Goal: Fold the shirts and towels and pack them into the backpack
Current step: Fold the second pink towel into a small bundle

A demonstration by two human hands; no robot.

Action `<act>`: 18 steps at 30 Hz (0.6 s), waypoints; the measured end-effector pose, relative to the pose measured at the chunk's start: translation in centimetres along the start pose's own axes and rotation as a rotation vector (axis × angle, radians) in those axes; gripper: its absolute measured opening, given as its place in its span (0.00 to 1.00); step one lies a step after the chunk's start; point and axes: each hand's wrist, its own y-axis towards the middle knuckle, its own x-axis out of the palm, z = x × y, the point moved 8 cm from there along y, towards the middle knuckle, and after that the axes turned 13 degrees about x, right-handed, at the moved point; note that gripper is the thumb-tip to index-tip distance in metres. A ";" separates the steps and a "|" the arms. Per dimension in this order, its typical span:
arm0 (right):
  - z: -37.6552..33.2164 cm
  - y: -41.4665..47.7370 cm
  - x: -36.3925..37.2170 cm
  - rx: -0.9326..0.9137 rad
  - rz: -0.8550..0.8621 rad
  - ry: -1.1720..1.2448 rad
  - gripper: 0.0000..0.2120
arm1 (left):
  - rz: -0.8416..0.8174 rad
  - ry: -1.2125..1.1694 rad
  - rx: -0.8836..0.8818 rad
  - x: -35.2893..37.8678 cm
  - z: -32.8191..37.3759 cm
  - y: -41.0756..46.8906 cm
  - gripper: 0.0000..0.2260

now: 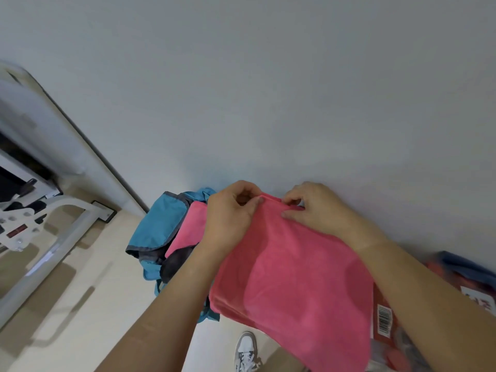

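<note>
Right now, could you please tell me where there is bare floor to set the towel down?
Bare floor lies left, between the blue backpack and the white metal frame. Right is crowded: the red carton, partly behind the pink towel.

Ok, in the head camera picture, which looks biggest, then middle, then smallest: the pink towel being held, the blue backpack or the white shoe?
1. pink towel, though held nearest the camera, so its lead is unsure.
2. blue backpack, partly hidden.
3. white shoe, cut off at the bottom edge.
</note>
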 end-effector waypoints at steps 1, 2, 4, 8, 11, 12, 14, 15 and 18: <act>0.6 -0.3 0.0 -0.009 -0.026 -0.060 0.09 | -0.005 -0.004 0.014 -0.2 0.2 0.0 0.10; 1.2 -0.6 -0.1 -0.012 -0.055 -0.117 0.11 | -0.009 -0.012 0.025 -0.5 0.4 0.0 0.11; 2.6 -1.7 -0.3 -0.003 -0.105 -0.207 0.13 | -0.006 -0.025 0.051 -1.3 0.8 -0.1 0.12; 5.6 -4.6 -2.8 0.100 -0.112 -0.192 0.13 | 0.067 0.011 0.096 -3.5 1.4 0.2 0.11; 7.4 -6.8 -5.5 0.173 -0.049 -0.160 0.13 | 0.107 0.034 0.091 -4.5 1.6 0.4 0.10; 7.7 -7.6 -6.4 0.194 -0.017 -0.148 0.13 | 0.114 0.032 0.093 -4.6 1.8 0.5 0.09; 8.3 -9.3 -8.4 0.279 0.042 -0.052 0.11 | 0.145 0.005 0.094 -5.0 2.4 0.7 0.10; 8.6 -10.4 -9.4 0.339 0.072 0.031 0.08 | 0.164 -0.018 0.102 -5.3 2.9 0.7 0.11; 9.1 -14.1 -12.0 0.431 0.196 0.315 0.05 | 0.151 -0.111 0.148 -5.2 4.9 0.8 0.14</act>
